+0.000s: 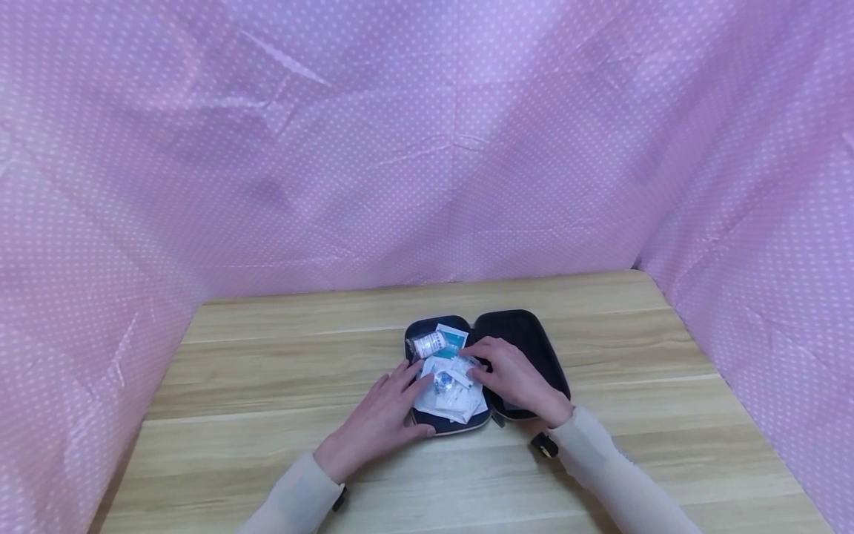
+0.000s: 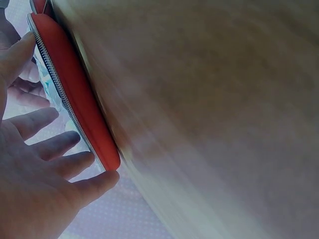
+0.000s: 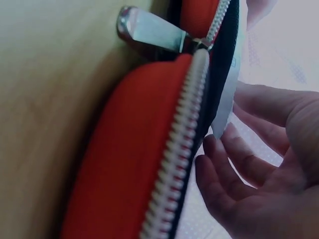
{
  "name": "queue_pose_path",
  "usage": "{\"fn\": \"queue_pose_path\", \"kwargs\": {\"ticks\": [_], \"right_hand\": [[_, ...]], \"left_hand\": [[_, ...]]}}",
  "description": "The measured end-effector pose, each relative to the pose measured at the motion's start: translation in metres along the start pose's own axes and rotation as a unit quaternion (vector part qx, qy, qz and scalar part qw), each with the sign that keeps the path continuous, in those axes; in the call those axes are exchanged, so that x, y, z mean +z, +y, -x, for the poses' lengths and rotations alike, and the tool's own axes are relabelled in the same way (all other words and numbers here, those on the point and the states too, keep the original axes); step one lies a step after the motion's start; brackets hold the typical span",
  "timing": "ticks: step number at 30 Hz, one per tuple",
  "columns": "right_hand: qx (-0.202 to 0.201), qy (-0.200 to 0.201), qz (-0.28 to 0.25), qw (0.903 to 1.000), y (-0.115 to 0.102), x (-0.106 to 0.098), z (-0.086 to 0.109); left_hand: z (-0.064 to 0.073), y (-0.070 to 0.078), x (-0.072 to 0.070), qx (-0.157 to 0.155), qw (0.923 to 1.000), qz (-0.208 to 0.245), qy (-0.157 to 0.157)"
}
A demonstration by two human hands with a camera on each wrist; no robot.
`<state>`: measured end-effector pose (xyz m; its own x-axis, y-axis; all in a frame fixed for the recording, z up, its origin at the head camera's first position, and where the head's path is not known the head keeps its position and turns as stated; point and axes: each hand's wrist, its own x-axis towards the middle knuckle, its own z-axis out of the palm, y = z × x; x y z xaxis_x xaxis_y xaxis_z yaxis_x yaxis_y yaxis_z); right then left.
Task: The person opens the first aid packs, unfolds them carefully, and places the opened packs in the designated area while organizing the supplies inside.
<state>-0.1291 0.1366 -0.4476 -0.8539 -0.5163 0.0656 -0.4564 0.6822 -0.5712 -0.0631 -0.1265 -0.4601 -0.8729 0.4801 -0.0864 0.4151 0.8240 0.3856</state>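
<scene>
A small zip case (image 1: 470, 427) lies unfolded, black inside; its shell is red (image 2: 75, 89) in both wrist views. Its left half is heaped with white packets (image 1: 447, 404), a wrapped bandage roll (image 1: 428, 343), a green-and-white sachet (image 1: 452, 340) and a clear wrapper with blue print (image 1: 442, 381). My left hand (image 1: 380, 415) rests at the left edge of this half, fingers spread and fingertips over the packets. My right hand (image 1: 514, 374) reaches over the case's hinge and pinches a small clear packet (image 1: 463, 366) between thumb and forefinger.
The case's right half (image 1: 520, 334) lies under my right hand, a pale piece showing near its lower edge. A metal zip pull (image 3: 154, 35) sticks out by the hinge. All stands on a wooden table (image 1: 280, 371), with pink dotted cloth (image 1: 427, 148) hanging around it.
</scene>
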Motion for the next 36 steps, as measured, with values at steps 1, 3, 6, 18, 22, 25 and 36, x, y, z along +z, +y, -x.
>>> {"fn": "queue_pose_path", "kwargs": {"ticks": [1,3,6,18,22,25,36], "right_hand": [[-0.002,0.004,-0.001,1.0,0.0,0.0,0.0],[-0.004,0.016,-0.008,0.9998,-0.001,0.0,0.001],[-0.003,0.038,-0.028,0.9989,-0.001,-0.001,0.003],[0.004,0.117,-0.066,0.991,0.003,-0.007,0.013],[0.005,0.135,-0.067,0.9886,0.005,-0.008,0.018],[0.01,0.143,-0.068,0.9873,0.007,-0.009,0.021],[0.029,0.165,-0.063,0.9838,0.015,-0.016,0.034]], "left_hand": [[0.0,0.0,0.0,0.0,1.0,0.0,0.0],[0.0,0.0,0.0,-0.001,1.0,0.002,-0.001],[-0.001,0.0,0.0,-0.002,1.0,0.004,0.0],[-0.001,0.0,-0.001,0.001,0.9998,0.017,0.008],[-0.001,0.0,-0.001,0.005,0.9997,0.019,0.013],[-0.001,0.0,-0.001,0.006,0.9997,0.02,0.014],[-0.001,-0.001,-0.001,0.009,0.9996,0.019,0.019]]}}
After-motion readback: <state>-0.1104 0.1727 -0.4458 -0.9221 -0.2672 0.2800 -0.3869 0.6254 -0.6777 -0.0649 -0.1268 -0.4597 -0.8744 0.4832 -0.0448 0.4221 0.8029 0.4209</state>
